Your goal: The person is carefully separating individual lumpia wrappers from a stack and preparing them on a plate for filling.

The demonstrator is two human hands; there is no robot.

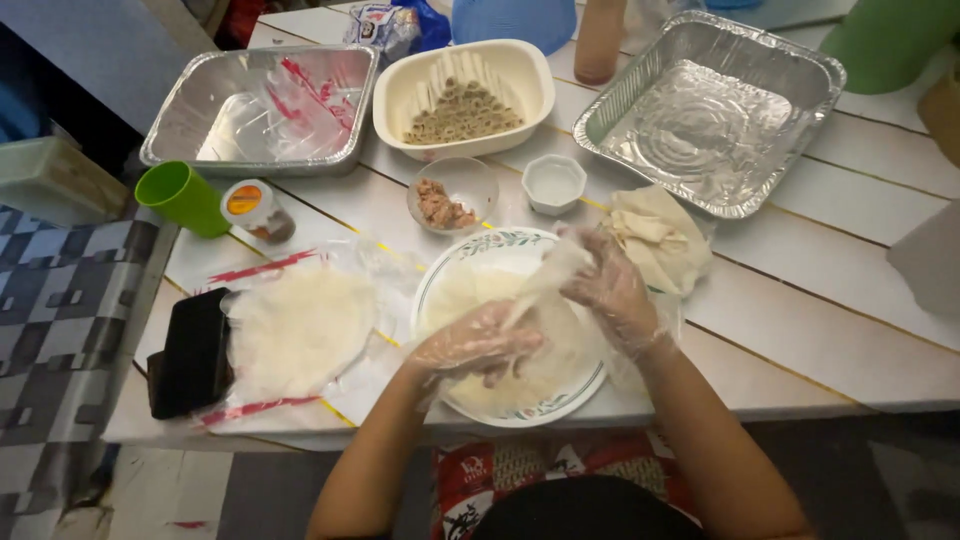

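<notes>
Both my hands wear clear plastic gloves and work over a white plate (470,262) with a floral rim. My left hand (478,345) and my right hand (607,288) pinch a thin, pale round wrapper (545,285) between them, lifting one edge off the plate. To the left of the plate, a stack of round wrappers (300,328) lies on an opened plastic bag. A small glass bowl of minced filling (445,205) stands just behind the plate, beside a little white cup of water (553,183).
A cream dish of rolled pieces (462,112) sits at the back centre, between two foil trays (260,105) (712,110). A green cup (181,197), a spice jar (256,210), a black object (192,352) and crumpled wrappers (655,238) lie around.
</notes>
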